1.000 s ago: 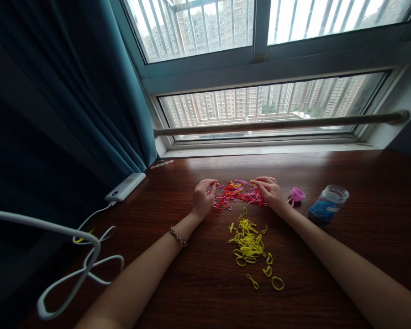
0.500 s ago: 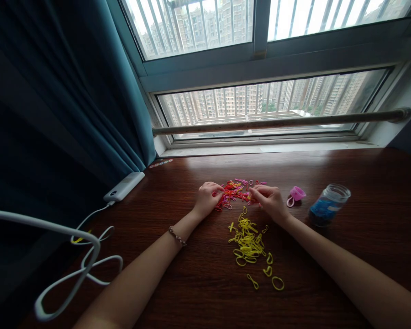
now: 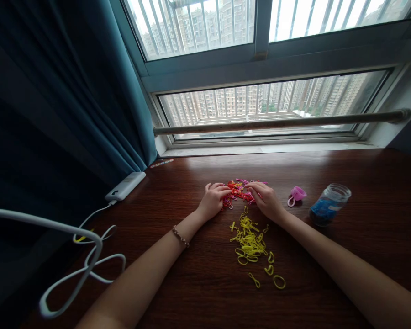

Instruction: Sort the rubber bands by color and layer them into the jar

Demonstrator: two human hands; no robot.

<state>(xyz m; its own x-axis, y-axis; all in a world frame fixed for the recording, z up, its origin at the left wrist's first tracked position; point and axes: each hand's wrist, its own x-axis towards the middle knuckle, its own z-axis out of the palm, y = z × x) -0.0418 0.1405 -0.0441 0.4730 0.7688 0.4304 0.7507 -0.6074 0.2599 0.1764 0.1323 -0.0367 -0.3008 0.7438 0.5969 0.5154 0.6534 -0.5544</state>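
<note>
Brown wood tabletop (image 3: 192, 292): far edge meets the white sill (image 3: 246, 149) under the window; a strip of wood grain lies between that edge and the mixed pile. Blue curtain (image 3: 123, 91) borders the far left corner. White cable (image 3: 65, 228) loops near the left forearm, running to a white device (image 3: 126, 186) beside the curtain.

Left hand (image 3: 212, 201): fingers curled at the left margin of the red-and-pink bands (image 3: 238, 191); cannot tell if they grip any. Right hand (image 3: 264, 197): fingertips over the pile's right side; grip on a band cannot be told. A narrow gap separates the hands, bands showing through.

Clear jar (image 3: 329, 205), blue low down: well right of the pile, wood between it and the right hand. Yellow bands (image 3: 250, 242): heap nearer the wearer, between the forearms, loose ones trailing nearer still. Pink cup-shaped piece (image 3: 298, 193): between right hand and jar, touching neither. Beaded bracelet (image 3: 181, 236): left wrist.
</note>
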